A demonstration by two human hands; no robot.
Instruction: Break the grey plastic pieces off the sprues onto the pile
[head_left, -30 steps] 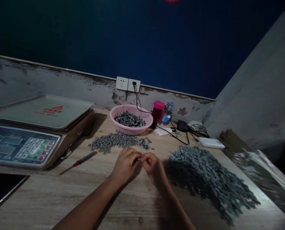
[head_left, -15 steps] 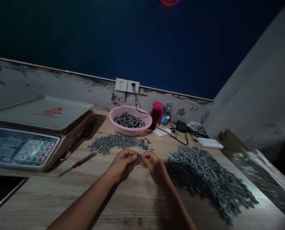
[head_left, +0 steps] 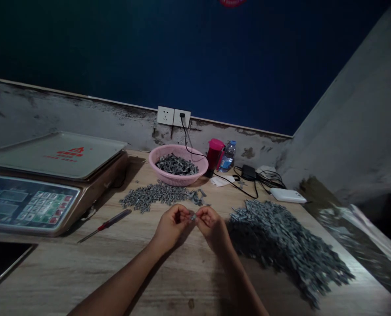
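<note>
Both my hands are raised over the wooden table (head_left: 182, 281), fingertips meeting. My left hand (head_left: 172, 226) and my right hand (head_left: 212, 227) pinch a small grey piece (head_left: 192, 216) between them, and the fingers hide most of it. A large heap of similar grey pieces (head_left: 281, 241) lies just right of my right hand. A smaller, flatter spread of grey pieces (head_left: 152, 196) lies ahead of my hands. A pink plastic basket (head_left: 158, 169) behind that spread holds more pieces. A red-handled screwdriver (head_left: 108, 224) lies left of my left hand.
An electronic scale (head_left: 55, 160) stands at the left, with a dark tablet (head_left: 5, 263) at the near corner. Along the back wall are a wall socket (head_left: 173, 117), a pink cup (head_left: 214, 153), a water bottle (head_left: 228, 157), black cables (head_left: 248, 173) and a white power bank (head_left: 287, 195).
My fingertips have shifted slightly around the small piece, and my hands sit a little closer together. The view has drifted slightly, while the heaps and basket stay in place.
</note>
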